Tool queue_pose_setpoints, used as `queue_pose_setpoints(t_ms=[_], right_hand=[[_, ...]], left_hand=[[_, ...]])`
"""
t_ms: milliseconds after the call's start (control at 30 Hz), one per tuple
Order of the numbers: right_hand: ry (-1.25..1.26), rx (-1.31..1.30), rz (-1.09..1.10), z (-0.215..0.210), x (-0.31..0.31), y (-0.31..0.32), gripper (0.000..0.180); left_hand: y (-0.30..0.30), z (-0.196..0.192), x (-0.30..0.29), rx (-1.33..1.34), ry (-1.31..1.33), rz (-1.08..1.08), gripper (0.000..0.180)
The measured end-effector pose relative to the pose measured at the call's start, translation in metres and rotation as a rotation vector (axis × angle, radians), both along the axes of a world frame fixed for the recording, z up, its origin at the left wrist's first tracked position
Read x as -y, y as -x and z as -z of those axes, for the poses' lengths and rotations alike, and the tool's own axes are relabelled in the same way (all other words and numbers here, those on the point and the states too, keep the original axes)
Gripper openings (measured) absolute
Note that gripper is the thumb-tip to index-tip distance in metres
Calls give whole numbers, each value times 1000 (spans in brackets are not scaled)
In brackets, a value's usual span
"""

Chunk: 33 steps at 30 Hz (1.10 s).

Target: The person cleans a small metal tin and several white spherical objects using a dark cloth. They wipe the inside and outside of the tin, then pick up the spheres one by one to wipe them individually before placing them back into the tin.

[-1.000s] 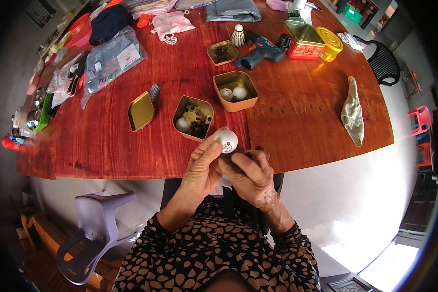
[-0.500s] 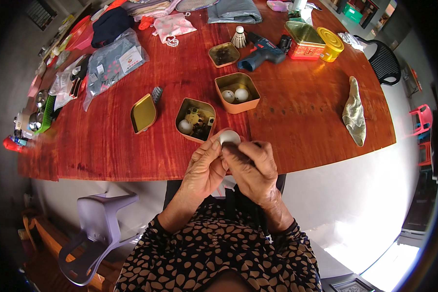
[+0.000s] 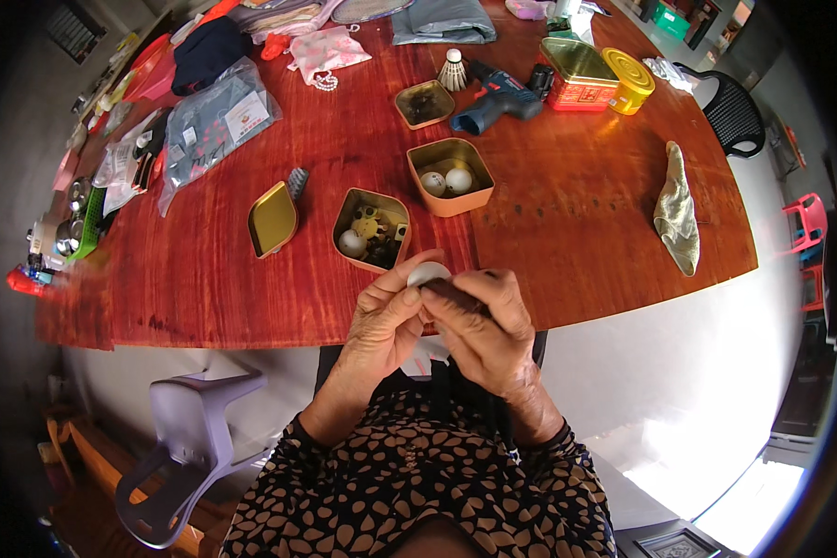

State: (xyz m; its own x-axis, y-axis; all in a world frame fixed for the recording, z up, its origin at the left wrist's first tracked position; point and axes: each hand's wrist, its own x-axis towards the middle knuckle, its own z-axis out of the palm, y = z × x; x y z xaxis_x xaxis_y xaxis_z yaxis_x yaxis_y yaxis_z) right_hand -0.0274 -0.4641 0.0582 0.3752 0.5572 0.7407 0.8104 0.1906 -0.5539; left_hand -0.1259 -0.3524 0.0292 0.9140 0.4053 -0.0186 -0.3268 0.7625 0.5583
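At the table's near edge, my left hand (image 3: 388, 316) pinches a white ball (image 3: 427, 273), probably a table-tennis ball, by its sides. My right hand (image 3: 489, 327) is closed on a small dark brown piece (image 3: 454, 296) that touches the ball; its material is hard to tell. Just beyond my hands stands an orange tin (image 3: 347, 253) with a white ball and yellow and dark small parts in it. Another orange tin (image 3: 459, 204), slightly farther and to the right, holds two white balls (image 3: 445, 181).
A golden lid (image 3: 273, 219) lies to the left. Farther back are a small tin (image 3: 424, 104), a shuttlecock (image 3: 452, 72), a cordless drill (image 3: 498, 100), a red tin (image 3: 578, 78) and a yellow can (image 3: 631, 82). A crumpled cloth (image 3: 679, 212) lies right; a purple chair (image 3: 190, 423) stands lower left.
The ball has tipped slightly in my left fingers and moved a little left. My right fingers and the brown piece have shifted a little against it.
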Motion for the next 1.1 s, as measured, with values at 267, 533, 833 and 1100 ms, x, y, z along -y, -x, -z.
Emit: queue_pose_setpoints(t_ms=[267, 533, 833, 1100], right_hand=[[86, -391, -146, -17, -6, -15, 21], [84, -429, -14, 13, -15, -15, 22], [40, 61, 113, 21, -10, 18, 46], [153, 186, -48, 40, 5, 10, 45]], left_hand=[[3, 12, -3, 44, -163, -37, 45], [-3, 4, 0, -25, -42, -37, 39], [-7, 4, 6, -176, 216, -127, 35], [-6, -4, -6, -248, 121, -125, 35]])
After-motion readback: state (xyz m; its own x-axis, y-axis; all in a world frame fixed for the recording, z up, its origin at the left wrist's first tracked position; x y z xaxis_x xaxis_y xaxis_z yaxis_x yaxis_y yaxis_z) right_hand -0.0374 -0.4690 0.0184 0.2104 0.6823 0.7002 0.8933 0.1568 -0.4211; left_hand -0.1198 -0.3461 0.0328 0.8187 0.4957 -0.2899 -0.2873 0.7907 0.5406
